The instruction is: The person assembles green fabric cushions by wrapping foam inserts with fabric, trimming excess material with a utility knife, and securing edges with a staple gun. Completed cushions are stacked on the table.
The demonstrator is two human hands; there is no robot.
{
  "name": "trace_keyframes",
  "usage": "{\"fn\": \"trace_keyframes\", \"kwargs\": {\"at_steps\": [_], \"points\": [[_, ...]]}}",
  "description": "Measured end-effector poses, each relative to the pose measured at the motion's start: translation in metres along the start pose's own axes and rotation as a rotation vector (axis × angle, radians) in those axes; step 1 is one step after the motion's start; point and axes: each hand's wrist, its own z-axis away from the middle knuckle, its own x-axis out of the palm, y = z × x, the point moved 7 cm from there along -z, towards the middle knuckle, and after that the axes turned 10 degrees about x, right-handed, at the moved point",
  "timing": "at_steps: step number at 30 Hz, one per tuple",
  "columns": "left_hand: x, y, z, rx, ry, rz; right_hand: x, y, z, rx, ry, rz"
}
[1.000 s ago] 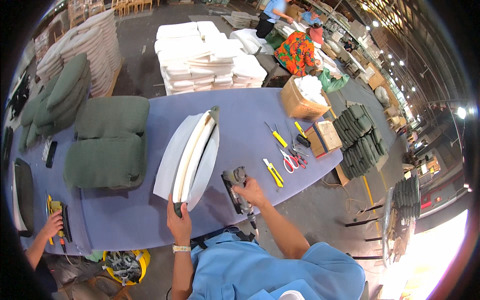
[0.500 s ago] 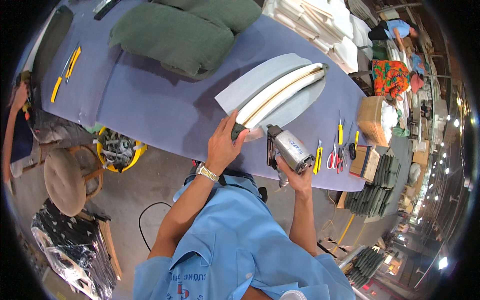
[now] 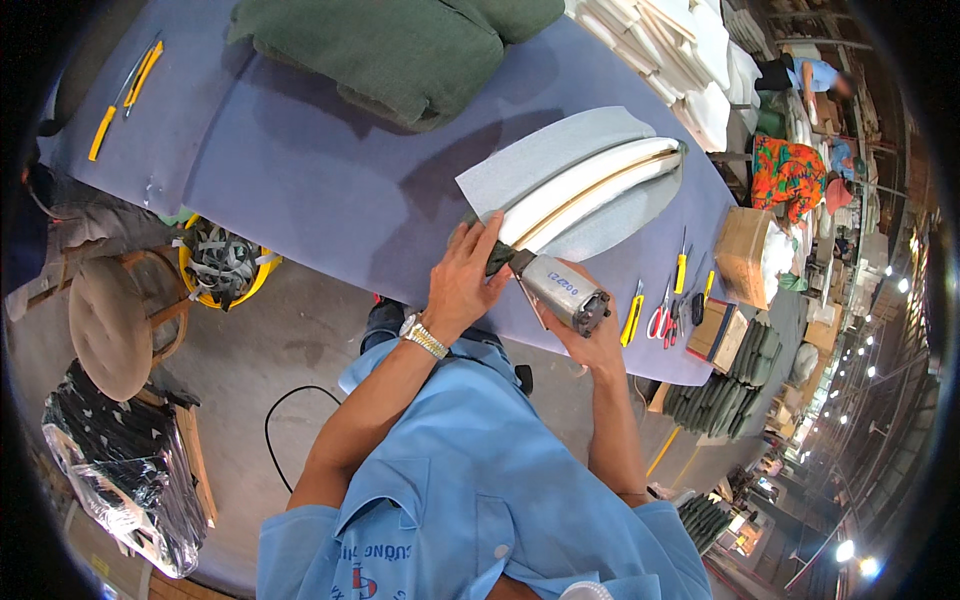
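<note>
L hand (image 3: pixel 463 280) clamps the curved padded panel (image 3: pixel 590 198) at its dark-green cloth (image 3: pixel 500 257) end, nr the table's (image 3: pixel 330 215) near edge; R hand (image 3: pixel 592 345) wraps a metal staple gun (image 3: pixel 568 292), nose right by it. Panel looks light, squashy white foam, prob. stiff-cored, best held at ends; gun likely hefty.

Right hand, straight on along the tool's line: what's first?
Up and left, the grey tool in the right hand would meet the dark green fabric at the white pad's near end. They may already touch; depth is unclear.
</note>
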Motion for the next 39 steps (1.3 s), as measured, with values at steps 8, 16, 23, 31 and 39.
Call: {"fn": "trace_keyframes", "kwargs": {"at_steps": [8, 16, 23, 31, 39], "points": [[-0.001, 0.002, 0.004, -0.031, -0.045, 0.034, 0.008, -0.010, -0.008, 0.017, -0.061, 0.058], [-0.017, -0.004, 0.000, -0.013, -0.026, 0.096, 0.024, -0.011, -0.011, -0.024, 0.030, 0.070], [-0.034, 0.004, 0.010, 0.002, 0.095, -0.012, 0.026, -0.012, -0.015, -0.015, 0.065, 0.049], [-0.037, 0.001, 0.005, 0.094, 0.166, -0.002, 0.027, -0.009, -0.003, 0.199, 0.039, -0.092], [-0.037, 0.003, 0.005, 0.113, 0.180, -0.024, 0.024, -0.010, -0.008, 0.048, 0.039, 0.024]]}}
